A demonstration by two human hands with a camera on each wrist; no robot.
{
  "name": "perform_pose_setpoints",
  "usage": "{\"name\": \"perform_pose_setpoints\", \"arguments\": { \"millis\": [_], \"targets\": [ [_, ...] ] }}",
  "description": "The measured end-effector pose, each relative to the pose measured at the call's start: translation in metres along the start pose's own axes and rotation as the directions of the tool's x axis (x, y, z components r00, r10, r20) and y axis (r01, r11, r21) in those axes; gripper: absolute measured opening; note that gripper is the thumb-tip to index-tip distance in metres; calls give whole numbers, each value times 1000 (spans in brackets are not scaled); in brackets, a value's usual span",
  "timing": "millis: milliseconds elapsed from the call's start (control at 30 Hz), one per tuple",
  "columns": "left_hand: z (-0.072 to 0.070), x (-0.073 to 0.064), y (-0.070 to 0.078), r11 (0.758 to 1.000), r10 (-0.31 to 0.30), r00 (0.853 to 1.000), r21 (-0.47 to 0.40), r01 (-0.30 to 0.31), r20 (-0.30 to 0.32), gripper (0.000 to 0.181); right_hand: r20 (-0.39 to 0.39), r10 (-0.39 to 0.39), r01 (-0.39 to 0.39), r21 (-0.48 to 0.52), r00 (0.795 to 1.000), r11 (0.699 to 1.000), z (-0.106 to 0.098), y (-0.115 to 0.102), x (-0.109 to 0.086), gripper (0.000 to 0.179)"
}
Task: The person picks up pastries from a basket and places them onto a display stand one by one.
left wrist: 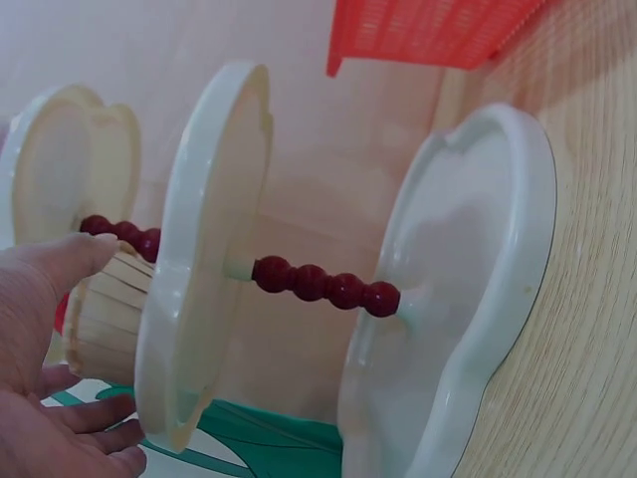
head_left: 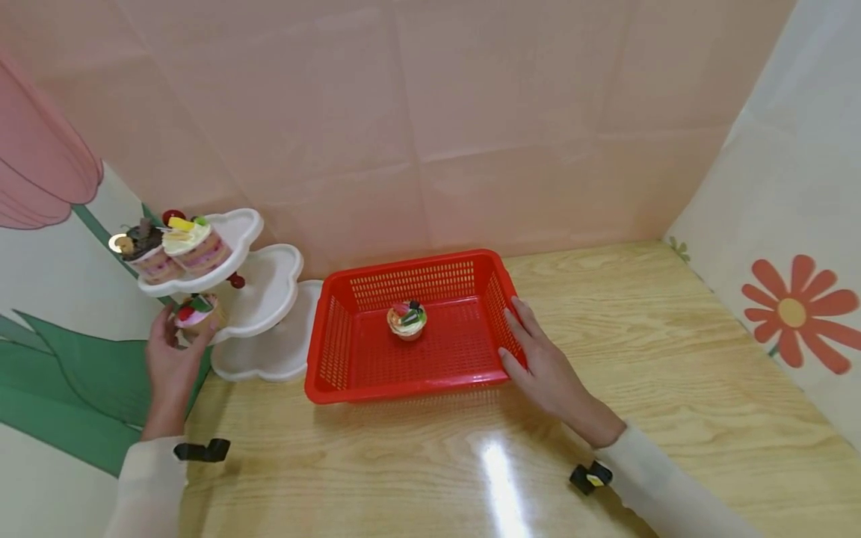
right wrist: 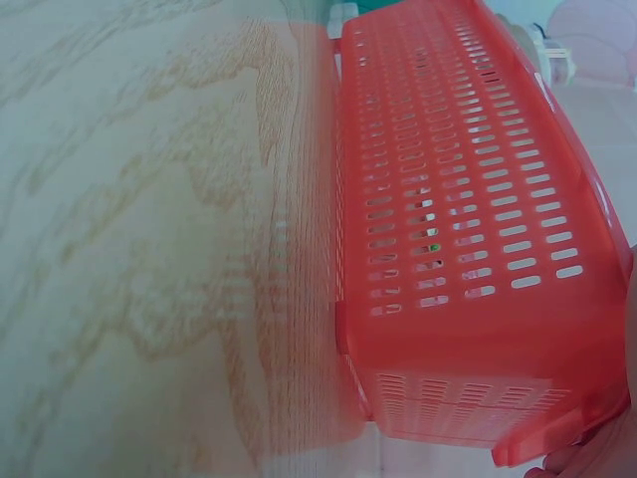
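At the left, my left hand (head_left: 173, 357) holds a cupcake (head_left: 200, 320) with a red and green topping, at the edge of the middle tier of a white three-tier stand (head_left: 264, 282). In the left wrist view the thumb lies along the pleated paper cup (left wrist: 107, 317), which sits against the tier. My right hand (head_left: 553, 371) grips the right rim of a red plastic basket (head_left: 413, 391), thumb inside and fingers over the edge. Inside that basket stands another cupcake (head_left: 406, 321) with cream and fruit.
Two more cupcakes, one chocolate-topped (head_left: 149, 254) and one cream-topped (head_left: 196, 248), stand on the top tier. Dark red beaded posts (left wrist: 326, 287) join the tiers. A pink backdrop (head_left: 471, 127) rises behind the wooden table (head_left: 377, 463), with a flower-printed wall (head_left: 794, 314) at the right.
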State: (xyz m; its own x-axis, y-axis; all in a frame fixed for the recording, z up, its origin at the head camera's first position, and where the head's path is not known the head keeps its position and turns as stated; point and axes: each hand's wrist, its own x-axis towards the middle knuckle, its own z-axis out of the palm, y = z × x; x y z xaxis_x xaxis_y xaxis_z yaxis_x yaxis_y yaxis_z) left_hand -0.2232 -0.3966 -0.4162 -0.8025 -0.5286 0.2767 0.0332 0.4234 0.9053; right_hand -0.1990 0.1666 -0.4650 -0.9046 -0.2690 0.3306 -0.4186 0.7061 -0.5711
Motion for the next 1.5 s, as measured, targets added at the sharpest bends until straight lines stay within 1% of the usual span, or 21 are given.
{"name": "perform_pose_setpoints", "arguments": {
  "millis": [100,200,300,433,533,600,667,767,833,933,1067,1100,1167,1300,1333,1400,1500],
  "targets": [
    [-2,-6,3,1000,1,1000,-3,-1,-7,78,1,0,0,1,1000,1000,0,0,0,70],
    [-4,-11,5,1000,-21,1000,-19,21,-9,79,-2,2,-2,5,1000,1000,0,1,0,70],
    [-6,-17,7,998,-55,998,-31,55,-18,79,-5,4,-4,6,1000,1000,0,2,0,71],
    [-9,-26,9,997,-76,995,-21,75,-59,77,-7,-7,7,0,1000,1000,1,3,0,69],
    [-10,-33,11,998,-60,991,-28,57,-117,72,-11,-20,20,-4,1000,1000,1,3,0,67],
    [-10,-38,11,996,-53,986,-74,42,-155,67,-11,-26,26,-6,1000,1000,0,3,0,67],
    [-11,-42,11,992,-37,982,-128,13,-183,62,-10,-29,29,-5,1000,1000,0,3,0,67],
    [-10,-49,11,976,-13,978,-215,-33,-208,53,-5,-26,26,-7,1000,1000,1,3,1,67],
    [-9,-53,11,966,11,977,-250,-65,-214,47,-2,-23,23,-6,1000,1000,1,3,0,67],
    [-6,-62,13,949,31,980,-303,-90,-194,36,-2,-19,19,1,1000,1000,0,2,0,67],
    [-2,-73,18,918,17,992,-391,-65,-126,29,-1,-16,16,4,1000,1000,-1,1,0,67],
    [-1,-76,19,918,17,994,-393,-58,-108,28,0,-15,15,2,1000,1000,-1,1,0,67],
    [1,-80,22,920,24,997,-389,-52,-76,26,2,-13,13,-1,1000,1000,-1,2,0,67],
    [6,-85,29,958,73,997,-277,-79,-30,24,2,-8,8,-1,1000,1000,-1,2,0,67],
    [7,-85,30,963,86,996,-254,-88,-20,24,2,-6,6,-1,1000,1000,-1,2,0,67],
    [9,-87,33,973,103,995,-208,-102,-8,23,4,-4,4,-1,1000,1000,-1,2,0,68],
    [13,-90,37,978,128,992,-167,-125,7,23,6,-2,2,-2,1000,1000,-1,1,0,68]
  ]
}}
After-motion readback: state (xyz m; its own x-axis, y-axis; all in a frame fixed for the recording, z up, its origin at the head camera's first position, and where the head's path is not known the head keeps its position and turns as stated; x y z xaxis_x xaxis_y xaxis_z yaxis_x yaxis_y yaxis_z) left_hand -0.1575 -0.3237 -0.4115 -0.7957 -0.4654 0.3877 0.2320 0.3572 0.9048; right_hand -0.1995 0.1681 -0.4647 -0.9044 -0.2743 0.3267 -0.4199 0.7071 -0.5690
